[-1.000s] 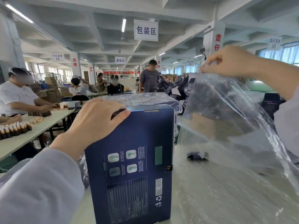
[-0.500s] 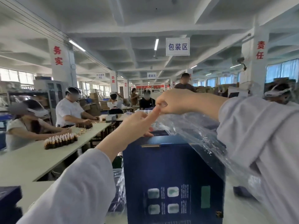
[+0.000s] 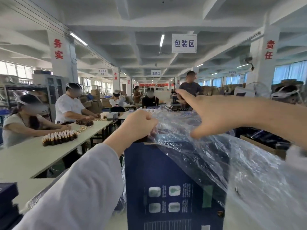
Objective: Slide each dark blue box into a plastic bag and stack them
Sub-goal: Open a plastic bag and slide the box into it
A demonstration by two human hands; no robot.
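A dark blue box (image 3: 166, 176) stands upright in front of me, its printed face toward the camera. A clear plastic bag (image 3: 232, 160) drapes over the box's top and right side. My left hand (image 3: 139, 125) is curled into a fist at the box's top left corner and grips the bag's edge there. My right hand (image 3: 214, 112) hovers above the box's top with fingers spread and straight, its thumb touching the plastic.
Part of another dark blue box (image 3: 8, 201) shows at the lower left. Several people sit at a long white table (image 3: 33, 156) on the left with rows of small brown bottles (image 3: 59, 138). Cartons with dark boxes (image 3: 265, 143) lie at the right.
My left hand has closed on the bag's edge at the box's top left corner. My right hand let go of the bag's mouth and spread open above the box.
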